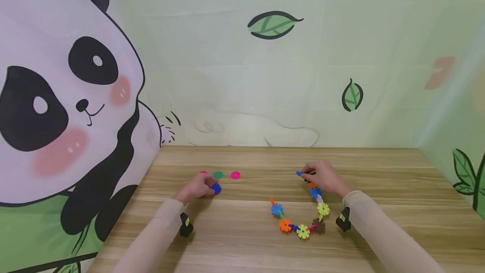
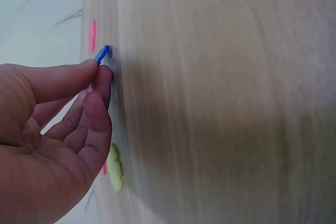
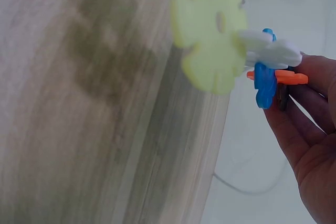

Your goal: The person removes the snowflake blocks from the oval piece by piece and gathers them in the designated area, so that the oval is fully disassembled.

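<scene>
Left hand (image 1: pixel 198 186) pinches a blue disc (image 1: pixel 216 188) on the tabletop (image 1: pixel 242 243), left of centre. Right hand (image 1: pixel 323 177) grips the chain (image 1: pixel 303 218) at its upper end. Pulling could snap a link; the disc's thin edge may slip the pinch.

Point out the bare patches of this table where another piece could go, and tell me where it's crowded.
Free: the wooden table right of the right hand, the front strip below the snowflake-piece chain, and the middle between chain and left hand. Crowded: by the left hand, with the blue piece, green piece and pink piece.
</scene>
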Action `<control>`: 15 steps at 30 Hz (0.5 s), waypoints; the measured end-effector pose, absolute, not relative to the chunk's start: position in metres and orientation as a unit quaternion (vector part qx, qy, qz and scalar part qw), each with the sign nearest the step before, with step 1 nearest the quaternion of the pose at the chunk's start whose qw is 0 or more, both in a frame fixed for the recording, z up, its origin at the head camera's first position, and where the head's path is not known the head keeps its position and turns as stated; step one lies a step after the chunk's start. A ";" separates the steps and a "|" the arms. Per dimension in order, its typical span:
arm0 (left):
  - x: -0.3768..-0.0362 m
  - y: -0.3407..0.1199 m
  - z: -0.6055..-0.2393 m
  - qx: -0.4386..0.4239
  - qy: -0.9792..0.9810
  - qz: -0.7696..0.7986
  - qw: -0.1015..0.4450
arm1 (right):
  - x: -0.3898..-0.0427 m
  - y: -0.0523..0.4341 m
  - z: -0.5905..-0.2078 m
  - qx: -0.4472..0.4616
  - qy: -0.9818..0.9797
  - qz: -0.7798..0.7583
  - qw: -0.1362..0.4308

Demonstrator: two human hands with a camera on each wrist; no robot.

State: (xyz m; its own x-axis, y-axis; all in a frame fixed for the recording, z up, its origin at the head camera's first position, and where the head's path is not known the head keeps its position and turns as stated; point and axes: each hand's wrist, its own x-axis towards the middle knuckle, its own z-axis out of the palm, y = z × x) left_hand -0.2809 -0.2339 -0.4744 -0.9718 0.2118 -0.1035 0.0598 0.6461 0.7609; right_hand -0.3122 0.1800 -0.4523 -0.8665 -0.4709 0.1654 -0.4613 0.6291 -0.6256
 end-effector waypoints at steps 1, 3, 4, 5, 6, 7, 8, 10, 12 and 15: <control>-0.281 -0.234 -0.474 0.076 0.902 0.415 0.094 | -0.312 0.180 -0.452 -0.258 0.903 -0.345 0.007; -0.280 -0.235 -0.474 0.077 0.901 0.417 0.097 | -0.312 0.180 -0.452 -0.258 0.902 -0.345 0.007; -0.280 -0.235 -0.474 0.081 0.901 0.415 0.097 | -0.312 0.180 -0.452 -0.259 0.902 -0.346 0.008; -0.280 -0.235 -0.474 0.084 0.902 0.412 0.096 | -0.312 0.180 -0.452 -0.260 0.901 -0.347 0.008; -0.280 -0.235 -0.474 0.085 0.903 0.411 0.095 | -0.312 0.180 -0.452 -0.260 0.901 -0.348 0.008; -0.280 -0.234 -0.474 0.084 0.903 0.410 0.094 | -0.312 0.180 -0.452 -0.260 0.901 -0.348 0.008; -0.280 -0.235 -0.474 0.089 0.905 0.406 0.093 | -0.312 0.180 -0.452 -0.260 0.901 -0.348 0.008; -0.280 -0.235 -0.474 0.091 0.909 0.397 0.090 | -0.312 0.180 -0.452 -0.260 0.901 -0.346 0.007; -0.281 -0.236 -0.475 0.089 0.912 0.390 0.089 | -0.312 0.179 -0.451 -0.258 0.902 -0.346 0.007; -0.282 -0.237 -0.474 0.087 0.915 0.382 0.092 | -0.311 0.179 -0.451 -0.261 0.902 -0.345 0.006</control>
